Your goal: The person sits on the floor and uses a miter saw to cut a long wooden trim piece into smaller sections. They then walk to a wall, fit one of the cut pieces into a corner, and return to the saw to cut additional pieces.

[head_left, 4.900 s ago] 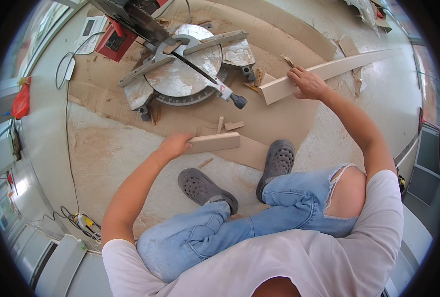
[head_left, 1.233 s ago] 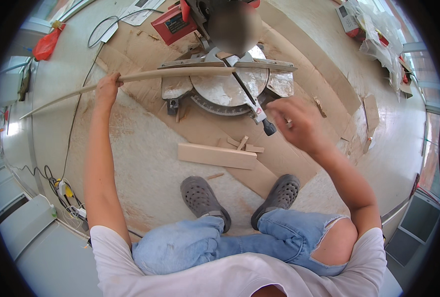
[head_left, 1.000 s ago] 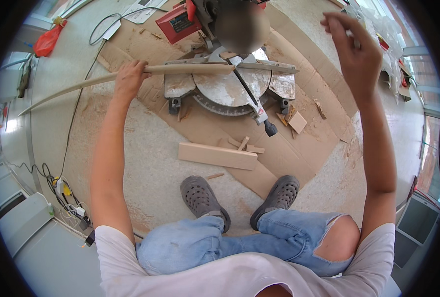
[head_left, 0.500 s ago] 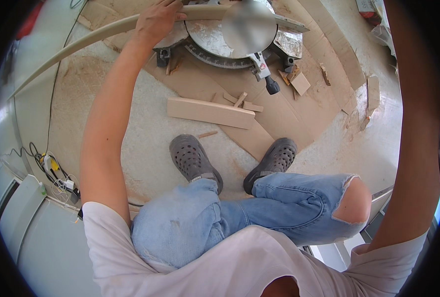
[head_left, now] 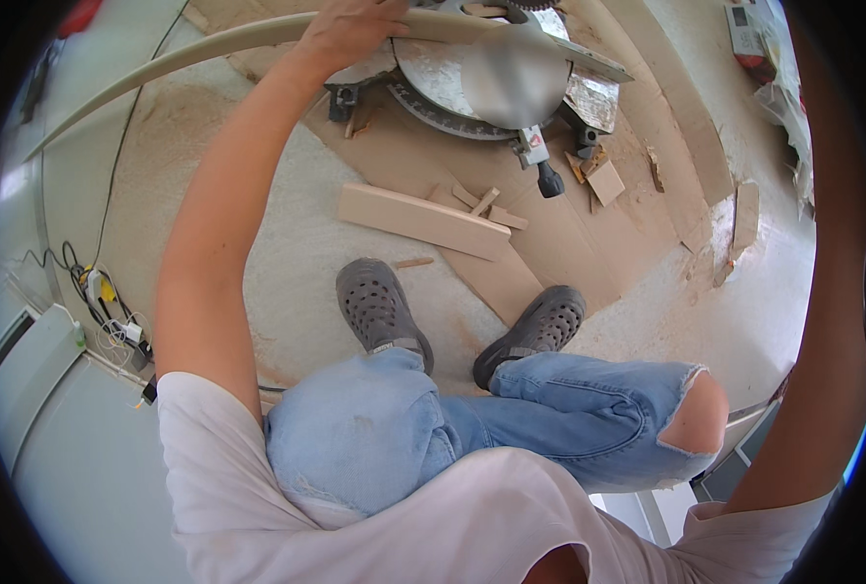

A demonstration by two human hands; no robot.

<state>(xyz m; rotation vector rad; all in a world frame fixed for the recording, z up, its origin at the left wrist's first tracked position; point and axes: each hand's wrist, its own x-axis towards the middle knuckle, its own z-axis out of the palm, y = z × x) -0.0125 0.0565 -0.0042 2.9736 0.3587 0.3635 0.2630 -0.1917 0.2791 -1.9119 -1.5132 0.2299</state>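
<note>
Wooden strip (head_left: 209, 44), seemingly uncut, lies on the saw (head_left: 435, 83) toward twelve o'clock, left hand (head_left: 352, 34) closed over it, right hand out of view, one short board (head_left: 423, 221) lying loose.

The left arm (head_left: 214, 229) stretches forward, the left hand (head_left: 353, 37) back-side up. The right arm (head_left: 832, 321) reaches past the upper edge.

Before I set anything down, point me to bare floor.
Dusty bare floor: between the left forearm, short board and left clog; and right of the right clog, between the cardboard and right knee. Crowded: the saw, at the long board and left hand; the cardboard, with scraps near the short board.
</note>
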